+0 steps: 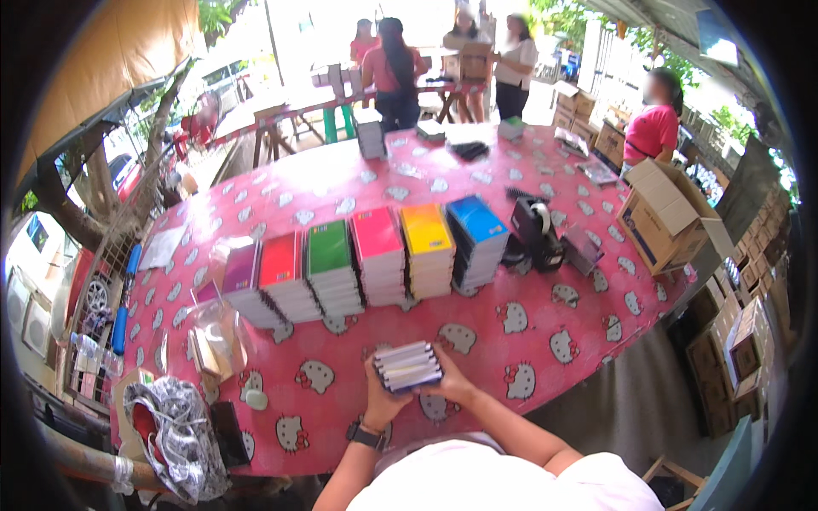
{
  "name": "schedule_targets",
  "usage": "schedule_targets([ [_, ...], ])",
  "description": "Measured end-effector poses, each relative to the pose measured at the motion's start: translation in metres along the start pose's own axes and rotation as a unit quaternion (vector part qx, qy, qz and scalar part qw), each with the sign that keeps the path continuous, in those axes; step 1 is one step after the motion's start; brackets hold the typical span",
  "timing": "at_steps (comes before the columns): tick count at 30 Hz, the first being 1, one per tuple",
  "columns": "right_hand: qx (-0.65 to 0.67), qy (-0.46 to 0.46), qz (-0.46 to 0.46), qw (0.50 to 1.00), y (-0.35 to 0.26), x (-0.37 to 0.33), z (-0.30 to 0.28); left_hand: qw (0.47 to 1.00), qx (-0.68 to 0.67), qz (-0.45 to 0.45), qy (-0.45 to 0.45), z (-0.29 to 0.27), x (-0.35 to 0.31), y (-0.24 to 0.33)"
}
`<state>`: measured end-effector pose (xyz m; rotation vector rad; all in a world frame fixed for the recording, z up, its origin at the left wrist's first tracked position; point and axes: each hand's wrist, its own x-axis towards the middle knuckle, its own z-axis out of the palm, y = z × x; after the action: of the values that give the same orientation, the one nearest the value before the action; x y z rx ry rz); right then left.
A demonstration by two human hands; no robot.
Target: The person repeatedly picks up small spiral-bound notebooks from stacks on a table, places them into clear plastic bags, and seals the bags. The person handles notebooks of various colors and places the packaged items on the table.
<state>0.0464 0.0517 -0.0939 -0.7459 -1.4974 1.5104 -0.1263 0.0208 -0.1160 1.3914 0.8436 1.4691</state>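
Note:
Above the near edge of the table, a small stack of notebooks (407, 364) is held between my two hands, its white page edges turned up. My left hand (383, 399) wraps its left side, and my right hand (452, 380) grips the right side. Beyond them stand several tall piles of notebooks in a row: purple (241, 271), red (281, 261), green (330, 247), pink (377, 234), yellow (428, 230) and blue (477, 220). The held stack touches none of these piles.
A pink patterned cloth covers the table (315, 375). Right of the piles sits a black tape dispenser (538, 234); an open carton (669, 213) stands farther right. A bag (175, 434) and a dark phone-like slab (228, 433) lie at left. Several people work beyond.

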Motion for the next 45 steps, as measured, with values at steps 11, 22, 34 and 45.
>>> schedule_targets([
  [11, 0.003, -0.020, 0.014, 1.000, -0.001, -0.004, 0.003, 0.998, 0.054, -0.034, 0.020, 0.004, -0.013, 0.009],
  [22, -0.070, -0.066, 0.031, 0.995, 0.023, -0.016, -0.008, 0.996, 0.073, -0.059, 0.006, 0.000, -0.022, 0.008],
  [34, -0.599, 0.216, 0.065, 0.768, 0.005, -0.026, -0.085, 0.942, -0.086, -0.318, 0.070, 0.006, 0.009, 0.041],
  [45, -0.147, 0.277, 0.282, 0.907, -0.020, -0.040, -0.070, 0.901, 0.333, -0.248, 0.126, 0.006, -0.019, 0.020],
])
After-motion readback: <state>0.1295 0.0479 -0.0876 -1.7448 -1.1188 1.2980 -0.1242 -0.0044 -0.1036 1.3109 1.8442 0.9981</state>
